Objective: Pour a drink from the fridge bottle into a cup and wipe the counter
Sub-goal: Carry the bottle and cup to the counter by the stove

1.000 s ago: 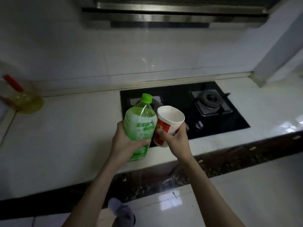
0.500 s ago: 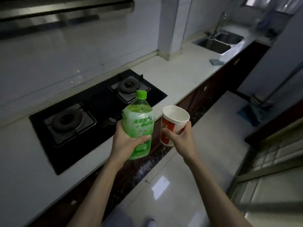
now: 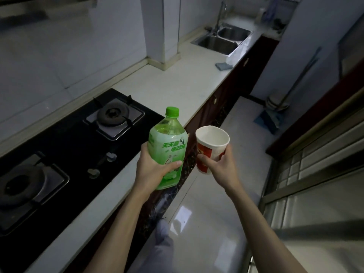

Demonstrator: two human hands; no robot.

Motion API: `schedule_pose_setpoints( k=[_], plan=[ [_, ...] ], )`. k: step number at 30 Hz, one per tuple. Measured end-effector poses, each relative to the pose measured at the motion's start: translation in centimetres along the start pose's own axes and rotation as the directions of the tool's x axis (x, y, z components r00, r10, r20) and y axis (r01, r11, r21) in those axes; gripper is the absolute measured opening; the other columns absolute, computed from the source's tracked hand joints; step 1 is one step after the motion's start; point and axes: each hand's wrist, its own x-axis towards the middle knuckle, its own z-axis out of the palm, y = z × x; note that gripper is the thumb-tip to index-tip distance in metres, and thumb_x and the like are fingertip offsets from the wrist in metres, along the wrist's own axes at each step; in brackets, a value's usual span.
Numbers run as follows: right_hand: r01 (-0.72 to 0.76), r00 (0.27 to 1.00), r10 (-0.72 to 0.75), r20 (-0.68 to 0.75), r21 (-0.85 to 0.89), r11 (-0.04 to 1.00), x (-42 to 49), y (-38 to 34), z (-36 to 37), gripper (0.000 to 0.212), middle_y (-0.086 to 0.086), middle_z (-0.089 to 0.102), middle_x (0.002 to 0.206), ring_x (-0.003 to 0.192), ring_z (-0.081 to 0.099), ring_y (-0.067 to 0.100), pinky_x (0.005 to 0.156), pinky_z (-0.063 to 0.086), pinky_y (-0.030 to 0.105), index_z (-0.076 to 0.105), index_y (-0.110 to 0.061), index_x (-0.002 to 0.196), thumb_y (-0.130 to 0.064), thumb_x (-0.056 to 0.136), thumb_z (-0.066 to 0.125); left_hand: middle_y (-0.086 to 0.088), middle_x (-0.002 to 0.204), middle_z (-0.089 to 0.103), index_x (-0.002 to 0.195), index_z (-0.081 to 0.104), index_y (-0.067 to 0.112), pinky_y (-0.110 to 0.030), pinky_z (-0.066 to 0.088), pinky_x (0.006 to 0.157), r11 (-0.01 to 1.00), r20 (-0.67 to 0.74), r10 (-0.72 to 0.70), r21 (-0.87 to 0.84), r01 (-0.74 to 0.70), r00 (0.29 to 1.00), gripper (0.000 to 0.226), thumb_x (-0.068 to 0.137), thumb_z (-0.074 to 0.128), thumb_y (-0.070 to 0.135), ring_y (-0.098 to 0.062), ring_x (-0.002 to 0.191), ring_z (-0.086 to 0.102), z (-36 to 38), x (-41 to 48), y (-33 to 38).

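Note:
A green plastic bottle (image 3: 169, 138) with its green cap on stands upright in the air, and my left hand (image 3: 151, 170) grips it around the lower body. Just to its right my right hand (image 3: 220, 168) holds a red and white paper cup (image 3: 211, 144), upright, with nothing visible inside. Both are held over the front edge of the white counter (image 3: 173, 85), beside the black gas hob (image 3: 65, 146). A folded grey cloth (image 3: 223, 66) lies on the counter near the sink.
A steel double sink (image 3: 222, 39) with a tap sits at the far end of the counter. A white pillar (image 3: 163, 30) rises from the counter's back. A mop and a blue dustpan (image 3: 267, 119) stand on the tiled floor to the right.
My view has swung right along the counter, bringing the sink and cloth into sight. Both hands keep the bottle and cup in the same grip, side by side.

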Motion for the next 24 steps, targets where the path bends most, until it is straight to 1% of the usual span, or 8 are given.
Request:
schedule_pose_setpoints(
  k=[2, 7, 10, 13, 16, 20, 22, 24],
  plan=[
    [-0.004, 1.0, 0.004, -0.013, -0.036, 0.999, 2.3, 0.0, 0.1, 0.081, -0.002, 0.054, 0.126, 0.114, 0.055, 0.015, 0.095, 0.052, 0.045, 0.037, -0.035, 0.127, -0.049, 0.06, 0.08, 0.006, 0.114, 0.064, 0.127, 0.045, 0.025, -0.037, 0.058, 0.088, 1.0, 0.02, -0.006, -0.002, 0.006, 1.0, 0.089, 0.054, 0.096, 0.021, -0.011, 0.105, 0.065, 0.6, 2.6, 0.3],
    [-0.031, 0.999, 0.028, -0.033, -0.109, 0.994, 7.9, -0.4, 0.4, 0.092, -0.004, 0.051, 0.13, 0.118, 0.052, 0.015, 0.098, 0.05, 0.044, 0.035, -0.029, 0.136, -0.054, 0.059, 0.078, 0.01, 0.114, 0.06, 0.127, 0.042, 0.026, -0.019, 0.052, 0.079, 1.0, 0.067, -0.002, -0.024, 0.003, 0.998, 0.088, 0.057, 0.095, 0.016, -0.004, 0.105, 0.061, 1.6, 8.5, 1.5],
    [-0.031, 0.998, 0.023, -0.056, -0.131, 0.991, 10.8, -0.7, 0.5, 0.086, -0.003, 0.051, 0.13, 0.118, 0.052, 0.015, 0.097, 0.05, 0.042, 0.036, -0.029, 0.135, -0.046, 0.064, 0.081, 0.007, 0.117, 0.06, 0.128, 0.043, 0.026, -0.031, 0.055, 0.089, 1.0, 0.091, 0.001, -0.024, 0.001, 0.996, 0.091, 0.055, 0.096, 0.017, -0.009, 0.108, 0.062, 2.3, 11.6, 2.0],
    [-0.005, 0.998, -0.006, -0.066, -0.157, 0.988, 12.9, -0.6, 0.4, 0.081, -0.003, 0.051, 0.129, 0.117, 0.051, 0.015, 0.096, 0.05, 0.039, 0.037, -0.027, 0.134, -0.038, 0.068, 0.082, 0.007, 0.118, 0.062, 0.128, 0.044, 0.027, -0.04, 0.056, 0.092, 1.0, 0.118, 0.0, -0.031, 0.004, 0.993, 0.093, 0.051, 0.097, 0.023, -0.01, 0.109, 0.063, 3.5, 13.9, 2.3],
    [0.008, 0.996, -0.025, -0.084, -0.195, 0.981, 15.0, -0.3, -0.3, 0.08, -0.003, 0.051, 0.127, 0.116, 0.051, 0.015, 0.095, 0.05, 0.038, 0.039, -0.026, 0.134, -0.039, 0.067, 0.083, 0.008, 0.116, 0.063, 0.124, 0.045, 0.031, -0.043, 0.057, 0.092, 1.0, 0.122, -0.008, -0.025, 0.011, 0.993, 0.093, 0.046, 0.095, 0.032, -0.009, 0.108, 0.064, 5.1, 15.7, 3.0],
    [-0.002, 0.995, -0.018, -0.098, -0.201, 0.98, 17.9, 0.6, -1.9, 0.084, -0.003, 0.051, 0.128, 0.117, 0.05, 0.014, 0.096, 0.05, 0.039, 0.039, -0.027, 0.134, -0.048, 0.063, 0.08, 0.008, 0.116, 0.062, 0.125, 0.046, 0.029, -0.043, 0.056, 0.093, 1.0, 0.142, -0.015, 0.006, 0.015, 0.99, 0.093, 0.046, 0.095, 0.033, -0.01, 0.109, 0.063, 7.9, 17.8, 3.9],
    [-0.009, 0.994, -0.011, -0.106, -0.185, 0.983, 19.5, 1.2, -3.1, 0.082, -0.002, 0.05, 0.128, 0.116, 0.05, 0.014, 0.096, 0.049, 0.038, 0.039, -0.026, 0.133, -0.043, 0.065, 0.082, 0.008, 0.116, 0.061, 0.126, 0.045, 0.027, -0.044, 0.056, 0.093, 1.0, 0.137, -0.011, 0.026, 0.007, 0.99, 0.097, 0.042, 0.094, 0.037, -0.011, 0.109, 0.062, 9.5, 18.8, 4.5],
    [0.002, 0.995, -0.019, -0.102, -0.17, 0.985, 21.3, 1.8, -4.6, 0.081, -0.001, 0.05, 0.129, 0.117, 0.05, 0.014, 0.096, 0.049, 0.037, 0.039, -0.026, 0.134, -0.037, 0.067, 0.083, 0.009, 0.116, 0.061, 0.127, 0.045, 0.027, -0.044, 0.055, 0.094, 0.999, 0.123, -0.008, 0.044, 0.002, 0.992, 0.096, 0.045, 0.096, 0.032, -0.012, 0.109, 0.062, 11.5, 19.7, 5.2]
  ],
)
